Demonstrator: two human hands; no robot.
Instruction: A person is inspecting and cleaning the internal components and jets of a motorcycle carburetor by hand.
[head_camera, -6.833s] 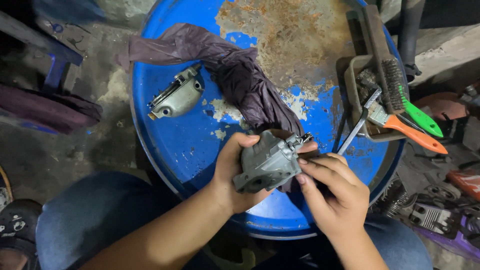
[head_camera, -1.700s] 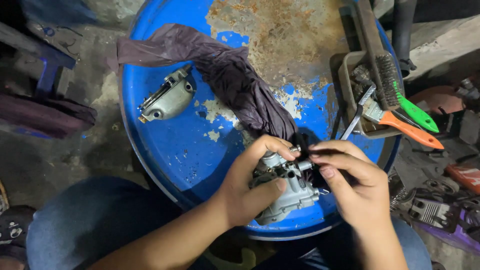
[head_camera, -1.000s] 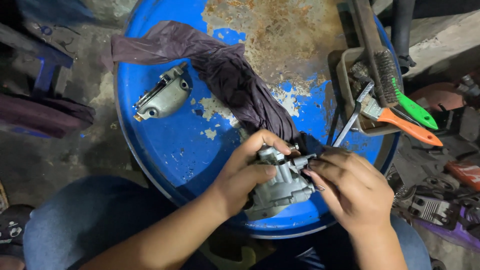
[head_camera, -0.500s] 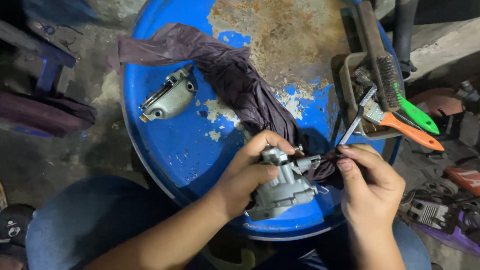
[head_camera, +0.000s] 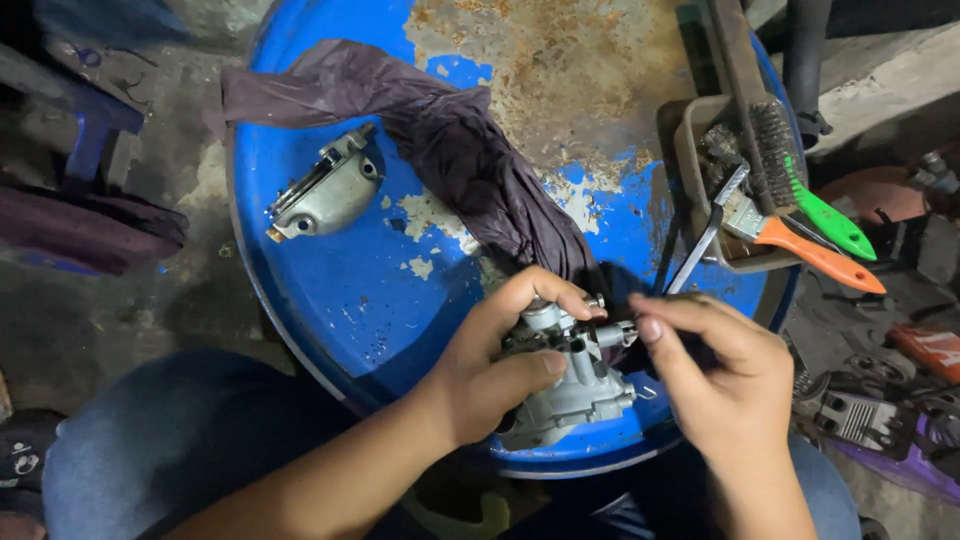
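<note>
The left hand (head_camera: 490, 375) keeps its grip closed around the grey cast-metal carburettor body (head_camera: 570, 375), holding it just above the near edge of the blue, rust-patched drum lid (head_camera: 330, 290), while the right hand (head_camera: 725, 385), which half a second ago sat slightly further right, has closed in so its pinched fingertips (head_camera: 648, 328) meet a small fitting on the part's right side. The casting looks dull, greasy and lumpy, with short ports sticking out; behind it lie a crumpled dark purple cloth (head_camera: 470, 170) and a grey metal cover (head_camera: 325, 190)
</note>
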